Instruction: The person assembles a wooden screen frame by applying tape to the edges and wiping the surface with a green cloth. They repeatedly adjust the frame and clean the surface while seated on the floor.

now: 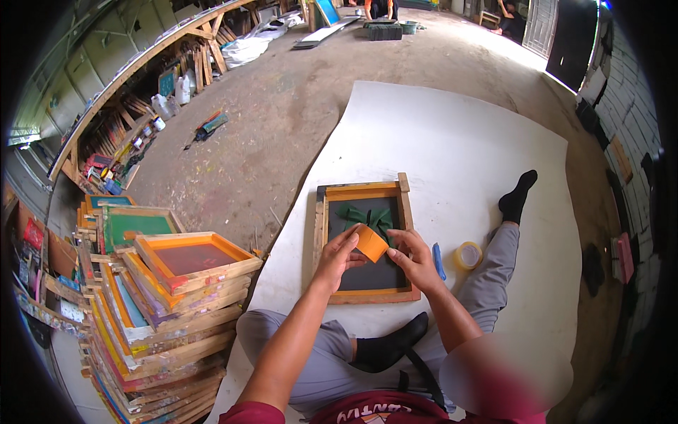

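Note:
My left hand (pixel 337 260) and my right hand (pixel 415 260) pinch a small, curved orange sheet (pixel 371 244) by its opposite sides. I cannot tell its material. Both hands hover over a wooden screen-printing frame (pixel 407 233) with dark mesh, which lies on a white sheet between my legs. Toward the frame's far end rests a dark green cloth strip (pixel 374 216), looking knotted or crossed, partly hidden behind the orange piece. Just right of my right hand are a slim blue object (pixel 438 261), perhaps a cutter, and a roll of clear tape (pixel 478 249).
A tall, uneven stack of wooden screen frames (pixel 201 300) stands at my left. My outstretched leg (pixel 492 265) borders the white sheet (pixel 452 148) on the right. Wooden racks (pixel 206 60) line the far left, and other people are at the far end.

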### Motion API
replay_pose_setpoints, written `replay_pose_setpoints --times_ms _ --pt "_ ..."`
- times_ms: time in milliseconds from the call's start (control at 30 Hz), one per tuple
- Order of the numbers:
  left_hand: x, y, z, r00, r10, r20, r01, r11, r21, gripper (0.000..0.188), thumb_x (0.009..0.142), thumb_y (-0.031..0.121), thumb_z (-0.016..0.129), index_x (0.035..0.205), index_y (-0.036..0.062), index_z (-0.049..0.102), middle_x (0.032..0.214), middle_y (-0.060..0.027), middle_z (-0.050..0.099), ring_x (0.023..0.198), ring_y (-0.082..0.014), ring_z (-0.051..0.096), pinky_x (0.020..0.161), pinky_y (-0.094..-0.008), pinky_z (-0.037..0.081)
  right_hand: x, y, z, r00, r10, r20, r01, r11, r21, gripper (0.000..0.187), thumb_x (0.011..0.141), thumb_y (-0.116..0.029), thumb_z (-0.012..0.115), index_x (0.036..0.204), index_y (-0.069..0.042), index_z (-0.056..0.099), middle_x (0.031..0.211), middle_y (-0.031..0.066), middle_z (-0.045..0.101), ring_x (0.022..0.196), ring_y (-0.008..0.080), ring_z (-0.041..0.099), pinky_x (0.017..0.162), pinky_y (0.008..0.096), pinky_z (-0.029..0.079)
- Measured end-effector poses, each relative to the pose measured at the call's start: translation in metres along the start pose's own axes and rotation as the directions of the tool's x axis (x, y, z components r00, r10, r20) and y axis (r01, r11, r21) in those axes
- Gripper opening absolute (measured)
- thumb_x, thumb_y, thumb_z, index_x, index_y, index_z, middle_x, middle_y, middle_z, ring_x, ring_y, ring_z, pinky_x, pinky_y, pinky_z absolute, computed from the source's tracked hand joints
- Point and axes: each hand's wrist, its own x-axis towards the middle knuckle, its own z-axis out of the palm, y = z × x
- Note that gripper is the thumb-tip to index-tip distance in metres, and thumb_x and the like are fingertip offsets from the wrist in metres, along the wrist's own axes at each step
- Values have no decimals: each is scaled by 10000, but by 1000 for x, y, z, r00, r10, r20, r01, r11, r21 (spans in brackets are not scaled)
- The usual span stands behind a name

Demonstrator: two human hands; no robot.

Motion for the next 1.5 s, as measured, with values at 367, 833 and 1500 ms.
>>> replay_pose_setpoints --times_ms 367,833,1500 --pt "-3 -1 5 994 64 -94 -53 992 110 595 1016 426 698 1495 93 583 1178 -44 720 790 -95 688 740 -235 564 5 -28 13 1000 -27 -4 26 994 -110 380 941 -100 712 1302 15 677 1130 152 688 1059 277 659 871 360 552" --pt "0 -2 6 991 25 -131 -10 993 115 536 1033 426 675 1462 109 620 1143 -44 735 740 -84 694 687 -232 565 -1 -17 16 998 -3 -63 3 1000 -7 338 936 -69 713 1261 26 708 1087 150 711 989 229 687 871 354 550" --pt "2 -11 -3 974 -187 -131 197 978 69 673 1005 571 632 1413 37 610 1121 -123 730 846 -175 719 805 -311 581 13 -44 11 992 126 20 -124 991 -54 125 944 -57 763 997 14 675 856 58 723 816 131 693 725 300 555"
